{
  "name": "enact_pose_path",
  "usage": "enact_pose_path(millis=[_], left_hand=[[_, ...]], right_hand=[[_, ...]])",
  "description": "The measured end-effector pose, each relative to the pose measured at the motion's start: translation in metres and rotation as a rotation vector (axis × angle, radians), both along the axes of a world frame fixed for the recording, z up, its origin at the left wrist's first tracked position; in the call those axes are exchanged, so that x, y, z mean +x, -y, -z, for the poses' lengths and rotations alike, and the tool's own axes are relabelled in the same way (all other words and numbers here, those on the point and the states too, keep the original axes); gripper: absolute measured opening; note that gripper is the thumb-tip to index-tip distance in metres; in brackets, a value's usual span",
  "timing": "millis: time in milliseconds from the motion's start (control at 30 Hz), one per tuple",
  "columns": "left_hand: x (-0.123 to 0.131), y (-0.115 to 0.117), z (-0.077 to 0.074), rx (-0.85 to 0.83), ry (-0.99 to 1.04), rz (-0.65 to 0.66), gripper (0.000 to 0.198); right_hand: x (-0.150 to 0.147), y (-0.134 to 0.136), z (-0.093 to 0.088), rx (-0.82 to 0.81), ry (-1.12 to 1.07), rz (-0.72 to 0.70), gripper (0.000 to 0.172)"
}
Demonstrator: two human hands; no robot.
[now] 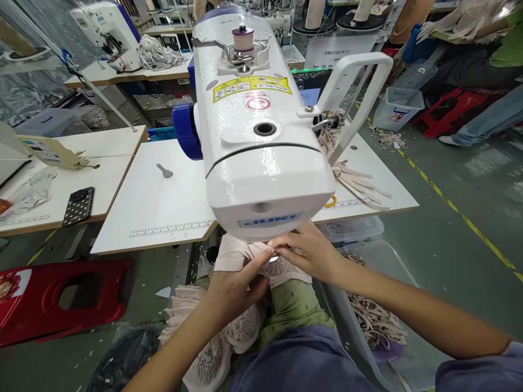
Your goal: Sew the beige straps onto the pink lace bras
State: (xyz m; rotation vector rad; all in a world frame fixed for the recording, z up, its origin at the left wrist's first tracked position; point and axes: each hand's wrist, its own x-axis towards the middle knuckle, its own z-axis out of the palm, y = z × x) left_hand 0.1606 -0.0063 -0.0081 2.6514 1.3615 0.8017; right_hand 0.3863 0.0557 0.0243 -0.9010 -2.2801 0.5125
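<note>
1 pale pink lace bra point(232, 257) sits just under the front end of the JUKI sewing machine point(269, 177), which hides part of it from us. Below the machine's front, we have the thumb and fingers of our left hand point(236, 283) clamped on the fabric; our right hand point(314, 251) meets it from the right, its fingers also pinched on the cloth. Under our left forearm, lower left of the machine, we have more lace bras point(208, 362) in a stack. Left of the machine, on the white desk point(163, 198), lies 1 small grey metal tool point(164, 171); right of it, we see beige straps point(362, 188) and 1 yellow ring point(332, 201). Lower right of the machine stands 1 clear plastic bin point(402, 267) holding loose beige strips point(373, 318).
</note>
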Motion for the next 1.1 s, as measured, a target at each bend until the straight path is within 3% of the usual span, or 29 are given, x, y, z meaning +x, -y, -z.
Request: enact_pose_path(millis=[333, 567, 700, 800, 900, 1033, 1100], left_hand=[[0.009, 0.009, -0.005, -0.013, 0.07, -0.049, 0.049], [0.014, 0.011, -0.016, 0.062, -0.027, -0.089, 0.043], [0.002, 0.007, -0.019, -0.02, 0.016, 0.014, 0.044], [-0.008, -0.001, -0.021, -0.016, 0.005, 0.114, 0.042], [-0.01, -0.006, -0.023, 0.0, -0.032, 0.132, 0.041], [0.002, 0.002, -0.026, -0.064, -0.083, 0.016, 0.04], [0.01, 0.009, -0.026, -0.112, -0.104, -0.05, 0.042]], right_hand=[[-0.012, -0.001, -0.012, -0.079, -0.093, 0.023, 0.011], [-0.006, 0.007, 0.012, 0.23, -0.156, -0.071, 0.021], [-0.004, 0.003, 0.015, 0.381, -0.127, -0.084, 0.025], [-0.004, 0.003, 0.012, 0.377, -0.094, -0.066, 0.023], [-0.002, 0.009, 0.011, 0.222, -0.069, 0.005, 0.024], [-0.001, 0.014, 0.017, -0.345, -0.23, 0.025, 0.026], [-0.004, 0.008, 0.02, -0.522, -0.311, 0.074, 0.03]])
